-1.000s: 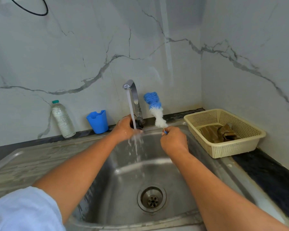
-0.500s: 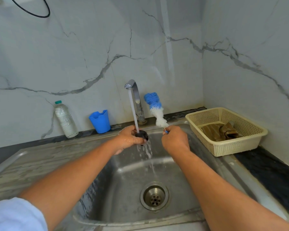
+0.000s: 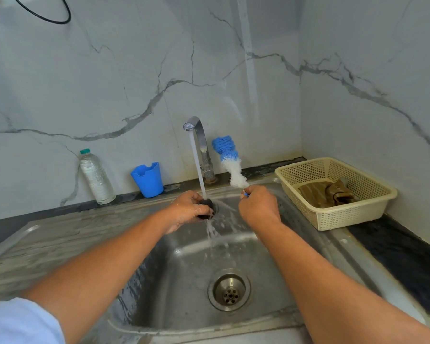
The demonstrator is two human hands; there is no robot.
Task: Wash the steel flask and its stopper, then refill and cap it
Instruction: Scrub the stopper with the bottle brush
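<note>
Cool, even, fairly bright daylight. Pale vertical streak on white grey-veined marble wall [image 3: 246,58] at 12 o'clock. Soft glare band across stainless steel sink basin [image 3: 184,247]. Shadows faint. Edges bow, wide-angle. Light blue sleeve [image 3: 18,321] at 7 o'clock blurred.

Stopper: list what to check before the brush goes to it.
1. The water stream hits the stopper: ok.
2. The left hand grips the stopper: ok.
3. The right hand holds the bottle brush by its handle: ok.
4. The bristles are at the stopper: not ok, they point up beside the tap.
5. The stopper is free of dirt: cannot tell.
6. The flask is at hand: cannot tell, not in view.
</note>
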